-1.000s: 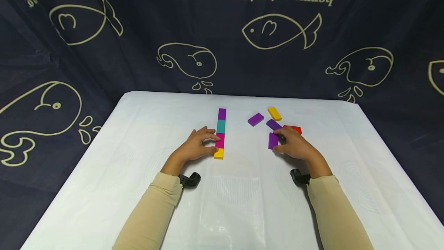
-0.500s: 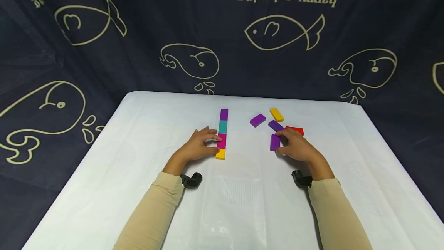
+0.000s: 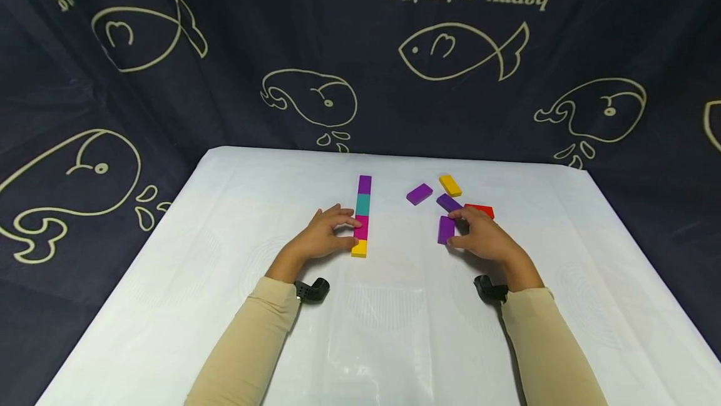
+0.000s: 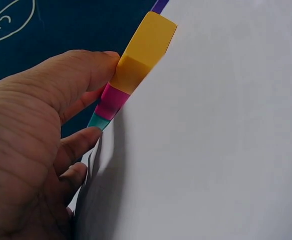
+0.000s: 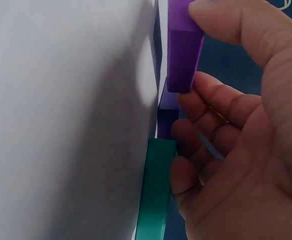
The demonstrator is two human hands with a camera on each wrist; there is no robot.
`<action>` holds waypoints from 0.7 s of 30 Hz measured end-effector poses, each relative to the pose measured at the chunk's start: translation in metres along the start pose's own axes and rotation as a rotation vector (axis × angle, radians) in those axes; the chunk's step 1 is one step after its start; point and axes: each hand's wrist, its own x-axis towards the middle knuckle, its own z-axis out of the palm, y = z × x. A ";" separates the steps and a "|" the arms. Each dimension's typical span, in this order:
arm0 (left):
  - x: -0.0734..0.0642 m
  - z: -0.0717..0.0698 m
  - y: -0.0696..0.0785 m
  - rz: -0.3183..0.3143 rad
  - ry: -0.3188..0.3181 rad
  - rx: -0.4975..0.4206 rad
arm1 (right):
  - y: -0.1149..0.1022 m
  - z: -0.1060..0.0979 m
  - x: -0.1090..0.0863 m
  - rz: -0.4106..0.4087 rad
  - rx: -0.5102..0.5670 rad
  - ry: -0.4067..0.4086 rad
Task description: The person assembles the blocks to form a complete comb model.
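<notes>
Backdrop: dark blue cloth (image 3: 236, 30) with pale outlined fish and whales, lightly rumpled, hanging behind my table.
Tabletop: a white cover (image 3: 388, 343), shiny and creased toward me, faintly ribbed in rounded patches; its far edge runs beyond all the blocks.
Open room: a broad white strip lies between the row on my left and the loose blocks on my right; more stretches between my sleeves (image 3: 248, 343).
Row: purple end block (image 3: 365, 184), teal block (image 3: 363, 204), magenta block (image 3: 363, 233) and yellow end block (image 3: 359, 250), end to end, long sides nearly flush.
Left hand (image 3: 323, 236): fingers loosely spread at the row's left side, thumb against the yellow end block, nothing gripped.
Right hand (image 3: 481, 237): a narrow pinch, thumb and finger on the near purple block (image 3: 445, 231), low at the tabletop.
Loose blocks: slanted purple block (image 3: 448, 203) just past my fingertips, red block (image 3: 480, 210) beside it, far purple block (image 3: 419, 194) and loose yellow block (image 3: 450, 185) beyond; a green block (image 5: 156, 190) sits by my lower fingers.
Shapes: smooth oblongs, softly rounded edges, slight gloss.
</notes>
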 end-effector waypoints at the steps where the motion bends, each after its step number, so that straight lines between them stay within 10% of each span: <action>1: 0.000 0.000 0.001 0.002 0.000 -0.001 | 0.000 0.000 -0.001 -0.003 0.005 0.000; 21: 0.002 0.001 -0.002 -0.003 0.006 0.011 | -0.052 0.015 -0.012 -0.136 0.116 0.032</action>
